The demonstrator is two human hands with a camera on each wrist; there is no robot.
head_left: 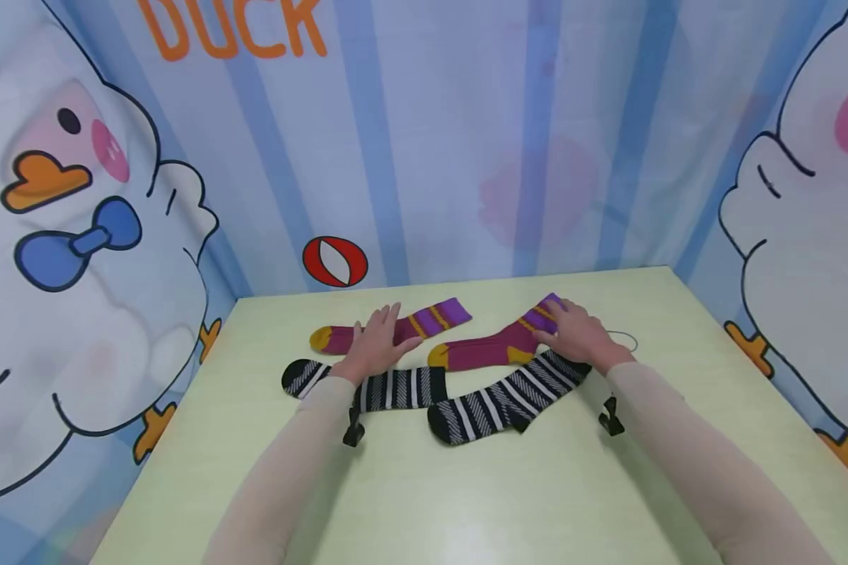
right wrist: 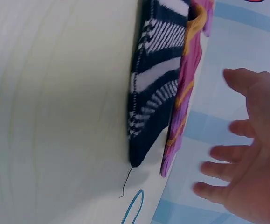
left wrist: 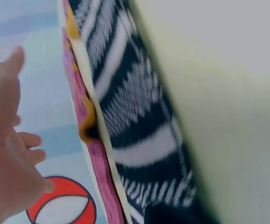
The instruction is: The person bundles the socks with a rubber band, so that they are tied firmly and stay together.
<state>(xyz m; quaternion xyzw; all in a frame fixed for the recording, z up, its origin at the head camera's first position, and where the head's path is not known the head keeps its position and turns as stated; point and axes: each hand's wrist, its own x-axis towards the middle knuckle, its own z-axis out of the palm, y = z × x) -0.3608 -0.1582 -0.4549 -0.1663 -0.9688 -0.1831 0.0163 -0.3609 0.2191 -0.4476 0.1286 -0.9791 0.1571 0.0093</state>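
Two maroon socks with mustard heels, toes and purple cuffs lie at the back of the table: a left one (head_left: 441, 315) and a right one (head_left: 480, 353). In front of them lie two black, white and grey striped socks, a left one (head_left: 403, 388) and a right one (head_left: 502, 404). My left hand (head_left: 378, 343) hovers above the left pair, fingers extended. Over the cuffs of the right pair is my right hand (head_left: 578, 333), fingers spread. In the wrist views, the left hand (left wrist: 9, 140) and right hand (right wrist: 251, 154) hold nothing and stand apart from the socks.
A thin light-blue loop (head_left: 625, 339) lies to the right of my right hand. The pale table (head_left: 424, 502) meets a striped curtain (head_left: 438, 157) at its back edge. Printed duck figures flank it on both sides.
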